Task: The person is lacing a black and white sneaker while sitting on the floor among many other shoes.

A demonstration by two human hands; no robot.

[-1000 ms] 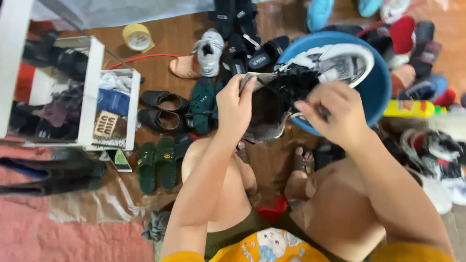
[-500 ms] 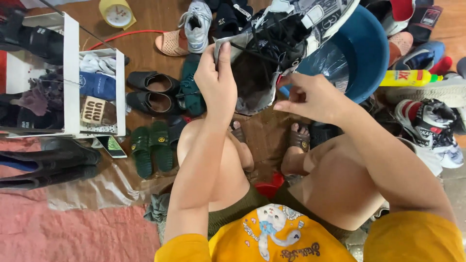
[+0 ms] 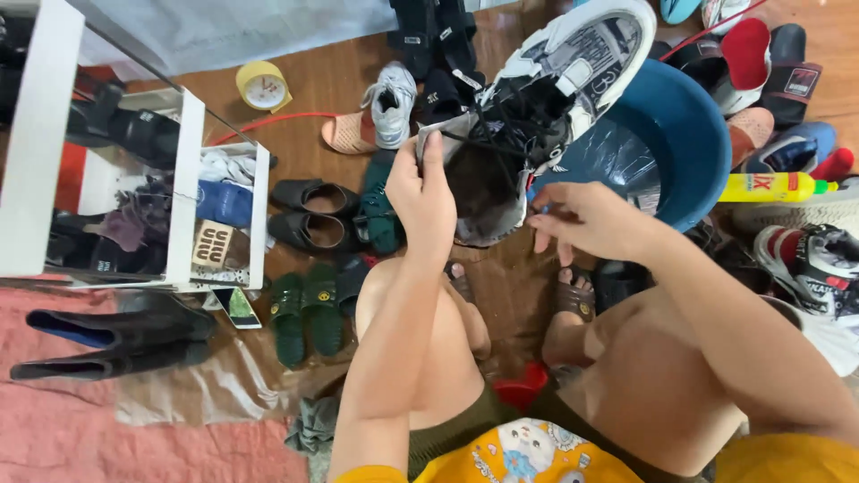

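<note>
A white shelf unit crammed with dark shoes stands at the far left on a wooden floor, with a pair of black boots lying on the pink mat nearer the camera and a yellow roll of tape farther off. Moving right, green sandals and black slip-ons sit in rows beside the person's left knee. At centre, the left hand is closed on the near edge of a large black-and-white sneaker, thumb and fingers pinching the collar at its heel opening. The shoe is held up off the floor, its long axis running from the heel just beyond the left hand up and away to the toe at the far right, over the rim of a blue plastic basin. The right hand sits just right of the heel opening and slightly nearer the camera, fingers curled and pinched on something small by the shoe's side, touching it; what they hold is too small to tell. Of the two, the left hand has the firmer hold on the heel. Farther right, a yellow bottle lies on its side among scattered sandals and sneakers.
</note>
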